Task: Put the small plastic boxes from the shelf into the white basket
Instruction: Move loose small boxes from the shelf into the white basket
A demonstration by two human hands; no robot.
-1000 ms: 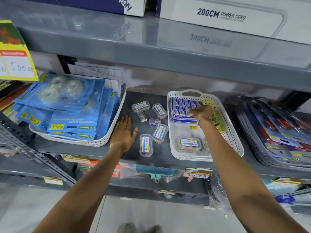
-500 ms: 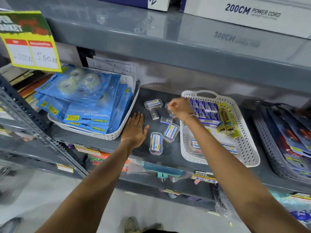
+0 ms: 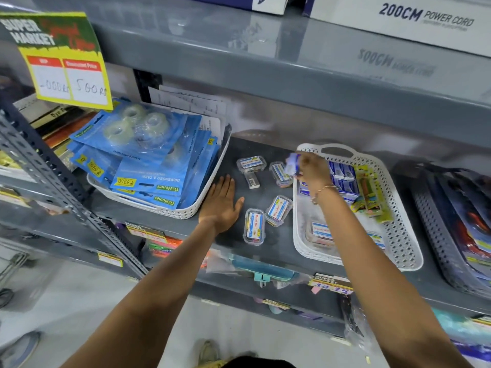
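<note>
- Grey metal shelving (image 3: 265, 62), glossy, reflecting boxes above.
- Perforated upright post (image 3: 53, 168) at left.
- Pale floor (image 3: 79, 301) below.
- Yellow price sign (image 3: 66, 59) hanging left.

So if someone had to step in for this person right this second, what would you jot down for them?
Left hand: open, flat on the shelf, holding nothing.
Right hand: closed on a small box, blurred, lifted near the left rim of the white basket.
Done: at least one labelled box lies in the basket's near end.
Left: the box in the grip goes into the basket, then those loose on the shelf: the rear box, one beside the right hand, two near the front, and a smaller piece.
</note>
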